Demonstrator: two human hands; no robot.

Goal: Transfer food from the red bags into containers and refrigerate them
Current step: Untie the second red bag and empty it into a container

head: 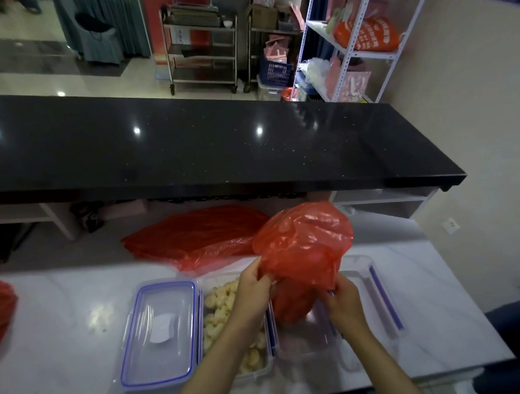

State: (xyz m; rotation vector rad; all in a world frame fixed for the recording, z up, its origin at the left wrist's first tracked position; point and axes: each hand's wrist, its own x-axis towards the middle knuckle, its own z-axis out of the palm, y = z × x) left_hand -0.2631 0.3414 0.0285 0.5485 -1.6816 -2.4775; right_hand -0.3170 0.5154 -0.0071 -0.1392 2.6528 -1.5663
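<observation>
Fingers on red bag, containers beneath

Red bag is crumpled and puffed up, held over an open clear container; container next to it is full of pale food chunks; flat red bags lie behind.

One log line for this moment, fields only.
hands: left hand and right hand grip red bag | bag: over empty container | done: filled container of pale food | lid: off
</observation>
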